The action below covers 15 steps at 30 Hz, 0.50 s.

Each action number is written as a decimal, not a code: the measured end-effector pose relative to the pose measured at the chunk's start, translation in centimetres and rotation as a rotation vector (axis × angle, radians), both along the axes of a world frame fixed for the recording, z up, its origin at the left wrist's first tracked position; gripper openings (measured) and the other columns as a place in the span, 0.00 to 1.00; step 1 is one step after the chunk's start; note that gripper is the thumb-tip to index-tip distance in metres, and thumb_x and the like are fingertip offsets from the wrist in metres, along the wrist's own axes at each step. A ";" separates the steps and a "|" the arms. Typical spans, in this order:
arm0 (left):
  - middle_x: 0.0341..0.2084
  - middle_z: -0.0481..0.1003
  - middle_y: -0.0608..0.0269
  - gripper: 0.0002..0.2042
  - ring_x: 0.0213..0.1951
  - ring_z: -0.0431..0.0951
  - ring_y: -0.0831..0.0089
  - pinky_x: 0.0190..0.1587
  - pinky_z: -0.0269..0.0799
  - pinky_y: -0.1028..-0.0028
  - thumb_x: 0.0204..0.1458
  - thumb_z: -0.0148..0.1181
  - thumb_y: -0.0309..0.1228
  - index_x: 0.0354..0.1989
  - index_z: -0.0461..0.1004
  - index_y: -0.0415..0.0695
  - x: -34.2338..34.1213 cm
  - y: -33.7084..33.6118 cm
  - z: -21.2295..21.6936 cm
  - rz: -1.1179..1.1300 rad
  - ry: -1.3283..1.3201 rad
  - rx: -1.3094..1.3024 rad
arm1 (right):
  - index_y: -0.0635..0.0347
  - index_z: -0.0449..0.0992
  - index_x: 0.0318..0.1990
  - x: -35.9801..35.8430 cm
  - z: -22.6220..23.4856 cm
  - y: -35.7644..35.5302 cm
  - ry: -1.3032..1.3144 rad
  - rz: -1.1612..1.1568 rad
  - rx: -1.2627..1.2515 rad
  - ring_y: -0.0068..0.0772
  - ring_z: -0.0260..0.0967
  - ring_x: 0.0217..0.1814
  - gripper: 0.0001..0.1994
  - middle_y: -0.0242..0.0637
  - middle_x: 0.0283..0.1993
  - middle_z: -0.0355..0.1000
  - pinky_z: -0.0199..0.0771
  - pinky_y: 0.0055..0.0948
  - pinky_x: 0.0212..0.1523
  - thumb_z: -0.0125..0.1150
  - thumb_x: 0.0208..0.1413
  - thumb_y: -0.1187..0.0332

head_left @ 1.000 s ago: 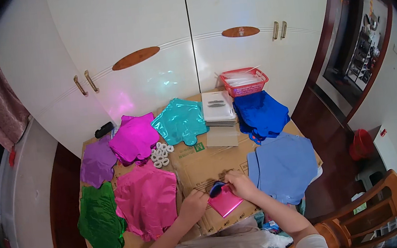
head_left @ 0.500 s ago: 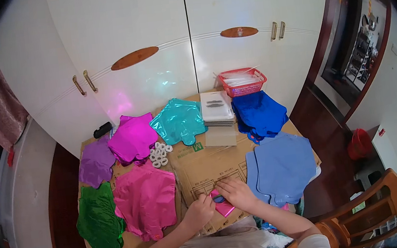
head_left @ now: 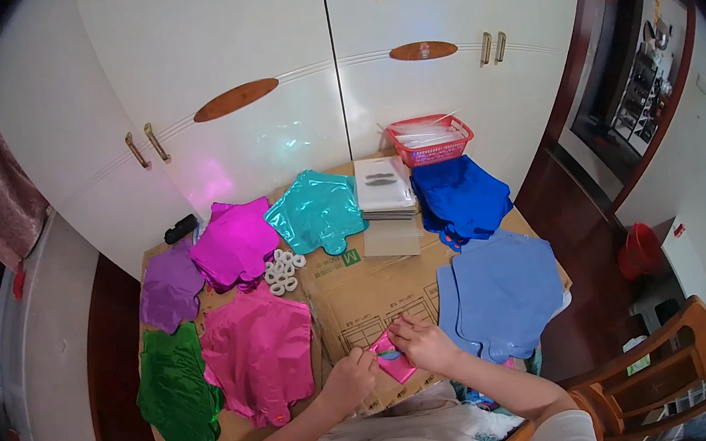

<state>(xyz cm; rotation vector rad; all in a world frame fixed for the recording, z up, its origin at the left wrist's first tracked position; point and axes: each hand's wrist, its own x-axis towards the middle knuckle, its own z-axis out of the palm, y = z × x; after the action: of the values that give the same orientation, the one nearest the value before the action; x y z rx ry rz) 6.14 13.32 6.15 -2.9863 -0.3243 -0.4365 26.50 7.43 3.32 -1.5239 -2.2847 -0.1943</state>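
Observation:
A small folded piece of shiny pink foil [head_left: 400, 371], with darker bluish and greenish patches near its top, lies on the cardboard near the front edge. My left hand [head_left: 349, 380] is closed in a pinch at its left corner. From the other side, my right hand [head_left: 425, 346] has its fingers bent and pressed together over the foil's upper right edge. Left of my hands is a stack of flat pink foil balloons [head_left: 259, 355]; light blue foil balloons [head_left: 508, 294] lie close to my right forearm.
Brown cardboard [head_left: 340, 296] covers the table. Farther back are teal [head_left: 315, 212], magenta [head_left: 235, 243] and dark blue [head_left: 459, 198] foil balloons, white tape rolls [head_left: 285, 272], a stack of packets [head_left: 384, 186] and a red basket [head_left: 434, 150]. A wooden chair [head_left: 689, 339] stands at right.
My left hand has shifted slightly left, and the gap between my hands is a little wider. More of the pink foil's upper part shows there.

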 end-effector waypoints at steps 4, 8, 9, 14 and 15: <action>0.24 0.67 0.62 0.13 0.32 0.67 0.68 0.32 0.68 0.75 0.37 0.55 0.29 0.31 0.73 0.35 -0.5 0.2 -1.2 -0.003 -0.056 -0.027 | 0.68 0.72 0.43 0.0 1.0 -1.0 0.081 0.012 -0.041 0.40 0.68 0.52 0.20 0.45 0.51 0.68 0.60 0.38 0.60 0.56 0.41 0.67; 0.24 0.68 0.59 0.07 0.31 0.69 0.64 0.32 0.69 0.70 0.41 0.55 0.26 0.30 0.74 0.39 -0.7 1.4 1.1 -0.053 -0.141 -0.277 | 0.66 0.68 0.50 0.0 0.2 -1.8 0.100 0.003 -0.038 0.44 0.63 0.57 0.23 0.47 0.55 0.65 0.57 0.41 0.62 0.54 0.45 0.64; 0.24 0.69 0.59 0.07 0.32 0.70 0.63 0.33 0.69 0.69 0.41 0.56 0.26 0.30 0.74 0.40 -0.5 2.0 1.9 -0.070 -0.156 -0.353 | 0.64 0.67 0.52 -0.1 0.3 -1.9 0.070 0.018 -0.045 0.46 0.62 0.58 0.24 0.47 0.57 0.64 0.57 0.42 0.62 0.54 0.46 0.63; 0.24 0.69 0.59 0.02 0.31 0.71 0.61 0.33 0.69 0.64 0.39 0.55 0.27 0.22 0.71 0.45 4.6 8.7 3.3 0.091 -0.242 -0.159 | 0.55 0.63 0.59 -0.9 0.4 -2.7 0.014 0.010 -0.090 0.53 0.56 0.62 0.28 0.44 0.61 0.61 0.53 0.45 0.63 0.52 0.51 0.55; 0.25 0.70 0.59 0.01 0.32 0.71 0.61 0.33 0.69 0.64 0.40 0.55 0.27 0.22 0.71 0.44 6.4 10.4 3.8 0.075 -0.289 -0.140 | 0.55 0.62 0.59 -1.0 0.3 -2.9 0.021 -0.010 -0.101 0.53 0.56 0.62 0.28 0.43 0.61 0.61 0.53 0.45 0.63 0.51 0.52 0.53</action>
<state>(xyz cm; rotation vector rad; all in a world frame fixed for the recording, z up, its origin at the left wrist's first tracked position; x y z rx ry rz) 12.51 23.76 9.97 -3.0288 -0.5089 -0.8746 25.48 4.52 3.58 -1.5790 -2.3029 -0.0662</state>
